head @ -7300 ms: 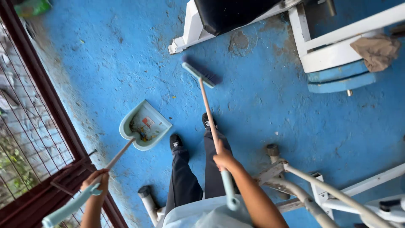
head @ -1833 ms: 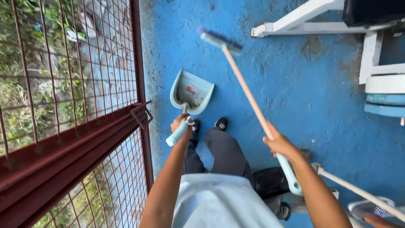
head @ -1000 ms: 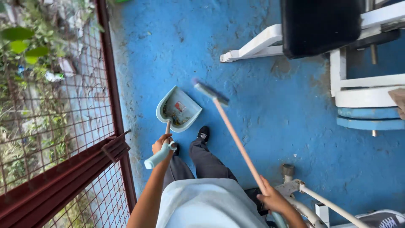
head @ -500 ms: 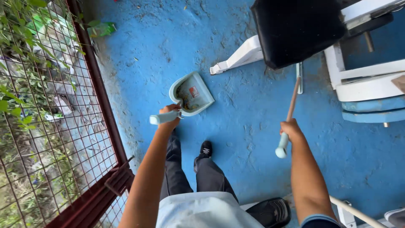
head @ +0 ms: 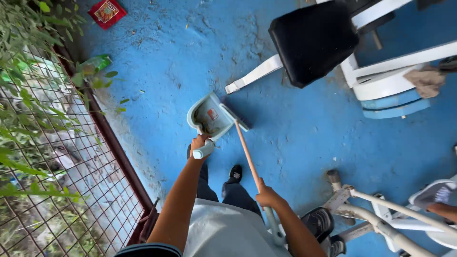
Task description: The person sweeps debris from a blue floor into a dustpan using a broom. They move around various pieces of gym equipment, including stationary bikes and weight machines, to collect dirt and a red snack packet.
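We look down from our head at our two arms and our dark shoes on a blue floor [head: 157, 43]. Our left hand [head: 199, 142] is wrapped tight around the pale handle of a light green dustpan [head: 209, 115]. The dustpan sits low over the floor, just in front of our feet, and some dirt and a small red scrap lie inside it. Our right hand [head: 268, 196] is closed around the long stick of a broom [head: 247, 154]. The stick is orange-brown, with a pale grip at the end near our body. The broom's head is right at the open edge of the dustpan, touching it or almost touching it; we cannot tell which. Behind the dustpan stands a white gym machine [head: 381, 81] with a black padded seat [head: 312, 40]. A brown rag [head: 427, 80] lies on that machine. On our left side runs a red metal fence [head: 102, 185], and green plants [head: 33, 109] poke through it. A red wrapper [head: 107, 11] and a green bottle [head: 94, 63] lie on the floor near the fence, well apart from the dustpan. Low on our right side is more white gym gear [head: 395, 209].
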